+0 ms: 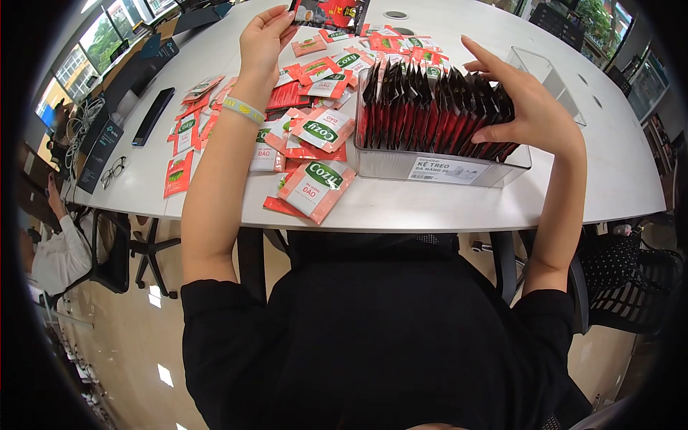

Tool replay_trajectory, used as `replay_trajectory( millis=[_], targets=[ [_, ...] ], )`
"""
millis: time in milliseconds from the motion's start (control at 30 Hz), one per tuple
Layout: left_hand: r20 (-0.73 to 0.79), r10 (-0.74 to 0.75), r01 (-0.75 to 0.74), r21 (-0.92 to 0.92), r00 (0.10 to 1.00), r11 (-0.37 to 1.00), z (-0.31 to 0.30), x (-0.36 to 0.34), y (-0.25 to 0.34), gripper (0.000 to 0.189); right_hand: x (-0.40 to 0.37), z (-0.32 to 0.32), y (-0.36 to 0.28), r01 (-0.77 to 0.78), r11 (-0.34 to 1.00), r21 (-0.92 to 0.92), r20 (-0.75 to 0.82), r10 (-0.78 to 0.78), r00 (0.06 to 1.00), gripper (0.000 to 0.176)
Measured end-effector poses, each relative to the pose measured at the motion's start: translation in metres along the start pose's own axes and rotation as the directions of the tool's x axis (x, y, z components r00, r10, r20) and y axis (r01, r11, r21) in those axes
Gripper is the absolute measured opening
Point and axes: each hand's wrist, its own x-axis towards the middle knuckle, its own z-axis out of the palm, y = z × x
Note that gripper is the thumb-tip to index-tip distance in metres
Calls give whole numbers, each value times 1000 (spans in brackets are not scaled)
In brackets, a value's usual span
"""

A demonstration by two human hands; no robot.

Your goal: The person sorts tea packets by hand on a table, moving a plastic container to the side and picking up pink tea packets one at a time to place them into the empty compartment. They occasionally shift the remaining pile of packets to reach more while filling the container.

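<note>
My left hand [266, 39], raised at the far side of the pile, pinches a black-and-red sachet [331, 14] by its left edge; the frame's top cuts part of it off. My right hand [527, 107] spreads its thumb and fingers around the right end of a row of upright black-and-red sachets [430, 107]. Its thumb lies against or just over their near side. A clear plastic bin [387, 166] with a white label [444, 170] holds that row tightly packed. To its left, a loose pile of red-and-white Cozy tea bag sachets [315, 190] lies overlapped on the table.
On the white table [401, 208], a second clear bin [548, 79] stands behind my right hand. A dark phone [153, 117], glasses [113, 172], boxes [100, 154] and cables [82, 122] lie at the left. Another person [61, 251] sits at the far left.
</note>
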Motion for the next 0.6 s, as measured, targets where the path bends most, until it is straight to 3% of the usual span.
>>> replay_trajectory(
  millis=[267, 600],
  targets=[
    [7, -10, 10, -8, 1000, 1000, -11, 13, -6, 24, -1, -6, 1, -24, 999, 21, 85, 22, 996, 112],
    [5, -24, 24, -19, 1000, 1000, -20, 23, -18, 25, -2, -4, 3, -16, 1000, -1, 99, 16, 995, 108]
  ],
)
